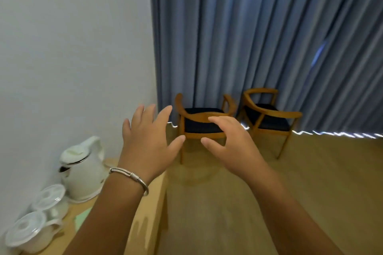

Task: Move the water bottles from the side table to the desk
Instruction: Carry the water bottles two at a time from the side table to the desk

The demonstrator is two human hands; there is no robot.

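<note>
Desk [145,223]: near left, wooden; two lidded white cups [39,213] + white kettle [83,170] on it.
Left hand [145,143]: raised mid-air, fingers spread, holding nothing; bracelet [132,178] on wrist.
Right hand [232,145]: beside it, fingers loosely curved, apart, nothing held.
Chairs [203,124]: two, far, by blue curtain [259,37].
Bottles, side table: out of view, can't tell where.

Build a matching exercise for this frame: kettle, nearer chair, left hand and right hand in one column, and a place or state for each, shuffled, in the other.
Column one:
1. kettle
2. nearer chair
3. left hand
4. right hand

Column two:
A. empty, fingers loosely bent
B. on the wooden surface by the white wall
C. empty, fingers spread, bracelet on its wrist
D. on the floor before the blue curtain

Pairs: 1-B, 2-D, 3-C, 4-A
</note>
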